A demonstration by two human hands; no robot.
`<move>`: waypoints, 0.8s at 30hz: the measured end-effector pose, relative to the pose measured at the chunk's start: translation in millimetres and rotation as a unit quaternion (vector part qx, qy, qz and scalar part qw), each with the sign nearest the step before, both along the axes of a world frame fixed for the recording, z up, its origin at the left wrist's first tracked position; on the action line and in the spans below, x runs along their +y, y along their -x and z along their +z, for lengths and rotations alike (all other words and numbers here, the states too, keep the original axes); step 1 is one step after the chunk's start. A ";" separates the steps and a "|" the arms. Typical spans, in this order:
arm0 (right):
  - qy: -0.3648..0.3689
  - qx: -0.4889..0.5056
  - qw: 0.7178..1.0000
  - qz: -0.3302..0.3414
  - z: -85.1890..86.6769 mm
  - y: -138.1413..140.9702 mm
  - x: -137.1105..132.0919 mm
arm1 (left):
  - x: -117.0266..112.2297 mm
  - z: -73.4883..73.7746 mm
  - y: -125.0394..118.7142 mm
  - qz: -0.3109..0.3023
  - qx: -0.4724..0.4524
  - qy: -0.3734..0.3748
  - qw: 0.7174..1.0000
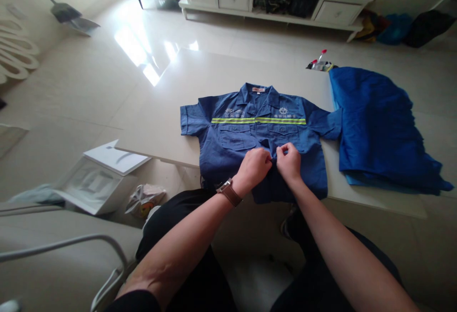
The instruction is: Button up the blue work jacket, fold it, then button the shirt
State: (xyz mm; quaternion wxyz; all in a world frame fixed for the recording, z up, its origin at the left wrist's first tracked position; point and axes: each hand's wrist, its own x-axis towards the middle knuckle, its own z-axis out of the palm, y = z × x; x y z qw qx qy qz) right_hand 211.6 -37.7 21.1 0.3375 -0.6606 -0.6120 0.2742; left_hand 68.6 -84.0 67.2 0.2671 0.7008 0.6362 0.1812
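Your blue short-sleeved work shirt [257, 135], one item, lies flat and face-up on the bench [228, 83], reflective stripe [259, 120] across its chest, your left hand [252, 170] and right hand [288, 162] both pinching its front placket [274, 156], the work in hand at that opening.

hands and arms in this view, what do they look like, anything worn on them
The left arm and right arm are bare, with no sleeves on the forearms. The left arm wears a watch with a brown strap. The left hand and right hand have no gloves.
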 end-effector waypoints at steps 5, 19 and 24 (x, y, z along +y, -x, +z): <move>0.002 0.005 0.999 -0.037 3.9 -21.4 15.6 | -7.9 2.4 3.9 -0.041 0.024 0.030 0.998; 0.101 -0.234 0.952 0.169 7.6 -21.6 3.2 | -8.9 -8.4 19.7 -0.096 0.123 0.120 0.981; 0.160 -0.329 0.894 0.260 0.2 -9.0 -2.5 | -5.4 25.5 61.8 -0.088 0.093 0.145 0.981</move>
